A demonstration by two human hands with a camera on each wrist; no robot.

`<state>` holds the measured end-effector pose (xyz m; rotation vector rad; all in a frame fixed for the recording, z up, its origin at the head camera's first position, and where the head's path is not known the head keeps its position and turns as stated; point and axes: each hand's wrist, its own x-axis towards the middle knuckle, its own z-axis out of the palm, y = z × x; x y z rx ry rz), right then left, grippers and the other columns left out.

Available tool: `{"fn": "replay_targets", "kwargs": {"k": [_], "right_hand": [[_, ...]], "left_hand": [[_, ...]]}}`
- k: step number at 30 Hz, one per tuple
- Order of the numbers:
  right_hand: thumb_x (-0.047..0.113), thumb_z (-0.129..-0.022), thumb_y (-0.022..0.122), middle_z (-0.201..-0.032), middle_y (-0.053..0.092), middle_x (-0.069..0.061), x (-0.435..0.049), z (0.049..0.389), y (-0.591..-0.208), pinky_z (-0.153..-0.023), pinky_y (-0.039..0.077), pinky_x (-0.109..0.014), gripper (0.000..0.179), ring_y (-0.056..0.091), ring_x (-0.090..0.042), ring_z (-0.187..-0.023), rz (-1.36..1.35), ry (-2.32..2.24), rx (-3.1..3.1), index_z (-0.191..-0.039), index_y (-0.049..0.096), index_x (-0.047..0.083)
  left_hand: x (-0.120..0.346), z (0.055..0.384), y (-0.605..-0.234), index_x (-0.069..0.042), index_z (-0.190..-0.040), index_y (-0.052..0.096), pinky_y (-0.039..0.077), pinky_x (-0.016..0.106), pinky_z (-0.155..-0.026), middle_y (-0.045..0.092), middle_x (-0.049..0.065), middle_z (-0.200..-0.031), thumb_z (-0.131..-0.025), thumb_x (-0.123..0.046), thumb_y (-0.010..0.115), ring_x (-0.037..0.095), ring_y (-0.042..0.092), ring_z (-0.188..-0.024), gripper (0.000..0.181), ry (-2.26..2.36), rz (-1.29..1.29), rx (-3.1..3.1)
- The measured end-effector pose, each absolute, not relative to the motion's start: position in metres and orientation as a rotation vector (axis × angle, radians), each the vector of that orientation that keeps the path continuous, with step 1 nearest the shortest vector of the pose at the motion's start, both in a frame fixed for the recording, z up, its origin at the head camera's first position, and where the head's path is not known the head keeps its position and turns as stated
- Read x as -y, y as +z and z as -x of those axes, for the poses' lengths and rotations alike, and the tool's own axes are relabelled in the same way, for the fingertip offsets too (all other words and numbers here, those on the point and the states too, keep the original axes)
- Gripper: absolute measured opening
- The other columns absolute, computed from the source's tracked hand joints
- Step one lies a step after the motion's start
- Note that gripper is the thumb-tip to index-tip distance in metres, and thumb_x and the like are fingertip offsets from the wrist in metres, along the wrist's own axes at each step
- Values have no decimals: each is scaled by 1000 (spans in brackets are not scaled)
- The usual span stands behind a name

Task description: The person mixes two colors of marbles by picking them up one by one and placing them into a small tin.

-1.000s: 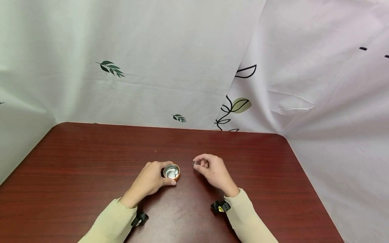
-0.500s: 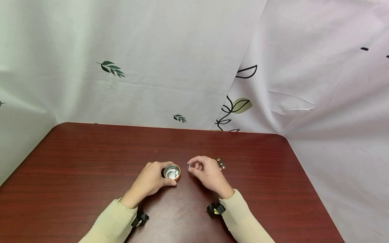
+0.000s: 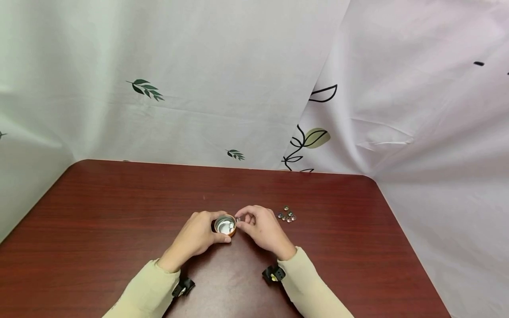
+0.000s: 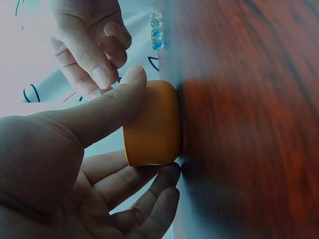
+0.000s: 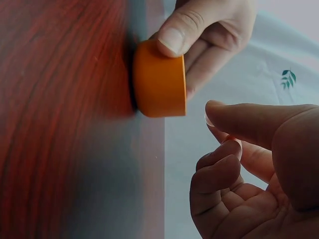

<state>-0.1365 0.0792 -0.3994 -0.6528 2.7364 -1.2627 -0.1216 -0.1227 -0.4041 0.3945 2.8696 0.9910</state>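
A small round tin (image 3: 225,225), orange outside and silvery inside, stands upright on the table. My left hand (image 3: 196,234) grips it, thumb on the near side and fingers on the far side. In the left wrist view its orange wall (image 4: 153,127) shows. Between thumb and forefinger, my right hand (image 3: 260,229) pinches a small clear glass marble (image 3: 238,220) at the tin's right rim, above the table. In the right wrist view the fingers mostly hide that marble. Whether anything lies inside the bright tin, I cannot tell.
Several loose glass marbles (image 3: 289,217) lie together on the reddish-brown table (image 3: 139,198), to the right of my right hand. Some show blue and green in the left wrist view. A pale leaf-patterned cloth (image 3: 191,88) hangs behind the table and along its sides.
My right hand has moved left with the marble, from apart from the tin to its rim. The loose marbles, hidden behind it at first, now show. My left hand and the tin have stayed put.
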Motion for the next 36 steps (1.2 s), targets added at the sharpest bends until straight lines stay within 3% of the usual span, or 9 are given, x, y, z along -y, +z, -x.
{"fn": "replay_targets", "kwargs": {"k": [10,18,36], "right_hand": [[6,-89,75,-73,53,7,-68,135,-401,-59,43,-21,12,47,-4,-60,686,-1231,-2721,-100,76,10],[5,-89,74,-73,54,8,-64,135,-404,-58,43,-21,11,47,-3,-59,697,-1242,-2704,-100,76,9],[8,-90,73,-69,57,8,-60,137,-407,-57,44,-21,8,49,-3,-55,665,-1223,-2676,-98,75,7]], "left_hand": [[122,121,-402,-19,-116,75,49,35,-75,73,-6,-92,-72,-29,92,19,61,-84,48,974,-357,-2855],[123,122,-403,-19,-113,76,48,32,-68,73,-6,-90,-71,-28,92,11,59,-74,46,989,-402,-2866],[123,122,-404,-19,-116,75,47,32,-69,74,-4,-96,-71,-29,92,13,58,-75,49,964,-406,-2885]]}}
